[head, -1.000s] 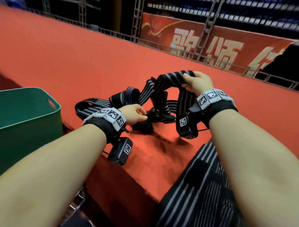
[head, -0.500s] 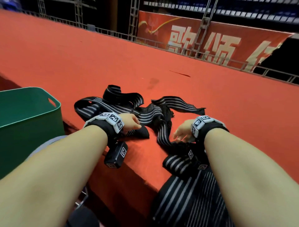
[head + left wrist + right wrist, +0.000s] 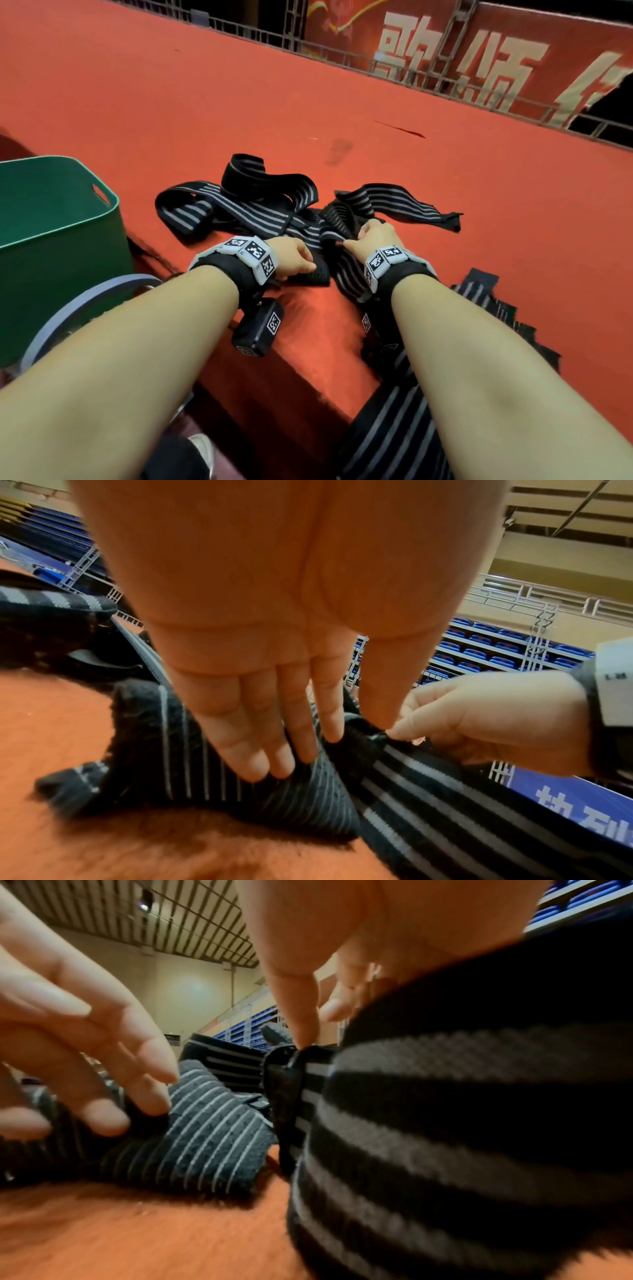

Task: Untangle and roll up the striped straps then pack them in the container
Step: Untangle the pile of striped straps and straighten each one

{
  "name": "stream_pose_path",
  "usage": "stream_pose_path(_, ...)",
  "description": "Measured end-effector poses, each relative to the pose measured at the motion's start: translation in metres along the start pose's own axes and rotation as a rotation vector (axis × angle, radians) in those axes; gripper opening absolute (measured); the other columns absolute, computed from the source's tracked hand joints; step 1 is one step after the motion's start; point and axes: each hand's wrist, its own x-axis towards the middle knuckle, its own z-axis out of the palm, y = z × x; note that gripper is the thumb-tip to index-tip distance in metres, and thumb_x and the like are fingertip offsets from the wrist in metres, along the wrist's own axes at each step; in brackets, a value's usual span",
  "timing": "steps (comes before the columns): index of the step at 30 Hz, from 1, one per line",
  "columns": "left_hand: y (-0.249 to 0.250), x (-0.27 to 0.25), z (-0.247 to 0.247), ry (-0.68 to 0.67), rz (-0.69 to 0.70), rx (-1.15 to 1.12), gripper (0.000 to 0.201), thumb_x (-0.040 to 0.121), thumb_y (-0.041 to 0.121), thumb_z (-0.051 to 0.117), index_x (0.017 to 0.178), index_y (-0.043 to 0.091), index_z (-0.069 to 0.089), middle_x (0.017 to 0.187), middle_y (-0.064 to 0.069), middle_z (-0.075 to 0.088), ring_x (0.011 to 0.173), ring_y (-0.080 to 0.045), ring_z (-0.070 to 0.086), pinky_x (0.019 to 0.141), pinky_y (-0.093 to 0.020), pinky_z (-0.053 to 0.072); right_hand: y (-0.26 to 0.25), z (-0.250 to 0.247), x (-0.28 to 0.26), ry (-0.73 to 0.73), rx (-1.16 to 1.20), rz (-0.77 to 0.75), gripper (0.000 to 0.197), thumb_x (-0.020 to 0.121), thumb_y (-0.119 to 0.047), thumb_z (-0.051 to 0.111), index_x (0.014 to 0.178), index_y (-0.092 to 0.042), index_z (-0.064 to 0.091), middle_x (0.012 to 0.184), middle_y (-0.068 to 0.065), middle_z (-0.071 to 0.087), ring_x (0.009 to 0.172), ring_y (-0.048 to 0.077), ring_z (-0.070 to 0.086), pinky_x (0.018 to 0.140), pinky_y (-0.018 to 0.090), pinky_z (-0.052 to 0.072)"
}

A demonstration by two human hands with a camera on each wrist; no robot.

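Since half a second ago the right hand has come forward from the platform edge to the knot of striped straps, now just beside the left hand; a second ago it held a strap loop raised, and the straps now lie flat on the red carpet.

Writing: large pale Chinese characters on the red banner behind the railing, partly cut off; white characters on a blue board in the left wrist view, only partly legible. Wrist bands carry black-and-white square marker codes.

Left hand: fingers straight, tips pressing down on a folded, fine-striped strap end; thumb down beside them at the strap's dark edge. Nothing curled round.

Right hand: thumb and curled fingers pinch the dark hem of a broad-striped strap, right at the left thumb tip. That strap runs back under the right wrist and hangs off the platform edge.

Beyond both grips the remaining straps spread in loops. Green container stands well left of the left wrist, its visible inside showing no straps.
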Motion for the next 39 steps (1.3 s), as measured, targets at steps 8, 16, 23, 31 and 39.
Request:
stream_pose_path(8, -0.007, 0.005, 0.001, 0.064, 0.046, 0.091, 0.039, 0.088, 0.032, 0.06, 0.124, 0.017, 0.055, 0.124, 0.0, 0.059, 0.115, -0.015, 0.054, 0.098, -0.024, 0.038, -0.006, 0.004, 0.003, -0.074, -0.205, -0.107, 0.032, 0.082, -0.035, 0.066, 0.105, -0.018, 0.051, 0.111, 0.007, 0.059, 0.104, 0.029, 0.057, 0.089, 0.038, 0.047)
stream_pose_path(16, -0.01, 0.008, -0.007, 0.1, 0.039, 0.045, 0.053, 0.088, 0.029, 0.061, 0.135, 0.016, 0.043, 0.128, -0.001, 0.058, 0.117, -0.018, 0.054, 0.099, -0.026, 0.039, -0.004, -0.034, 0.006, 0.024, 0.115, -0.25, 0.022, 0.081, -0.034, 0.07, 0.08, -0.02, 0.053, 0.072, -0.008, 0.053, 0.076, 0.015, 0.052, 0.069, 0.024, 0.04)
stream_pose_path(23, -0.001, -0.002, -0.012, 0.05, 0.053, 0.067, 0.062, 0.089, 0.031, 0.06, 0.143, 0.016, 0.032, 0.135, -0.002, 0.053, 0.119, -0.02, 0.053, 0.095, -0.024, 0.039, -0.017, -0.088, -0.009, 0.197, 0.534, -0.403, 0.004, 0.091, -0.017, 0.059, 0.094, -0.02, 0.057, 0.083, -0.01, 0.057, 0.082, 0.008, 0.053, 0.079, 0.018, 0.041)
stream_pose_path(31, 0.002, -0.006, -0.038, 0.171, 0.075, -0.469, 0.051, 0.091, 0.017, 0.053, 0.14, 0.016, 0.036, 0.089, -0.003, 0.057, 0.066, -0.015, 0.051, 0.059, -0.029, 0.046, -0.013, -0.078, -0.026, -0.03, 0.366, -0.411, 0.015, 0.094, -0.02, 0.051, 0.082, -0.028, 0.048, 0.086, -0.008, 0.057, 0.09, 0.014, 0.053, 0.089, 0.035, 0.043)
stream_pose_path(39, 0.017, -0.015, -0.04, -0.044, 0.217, -0.601, 0.073, 0.095, 0.0, 0.045, 0.148, 0.037, 0.011, 0.081, -0.008, 0.047, 0.066, -0.016, 0.043, 0.055, -0.026, 0.039, -0.013, -0.081, -0.05, -0.397, 0.675, -0.424, 0.023, 0.094, -0.003, 0.047, 0.079, -0.018, 0.054, 0.069, -0.005, 0.058, 0.063, 0.01, 0.054, 0.065, 0.027, 0.044)
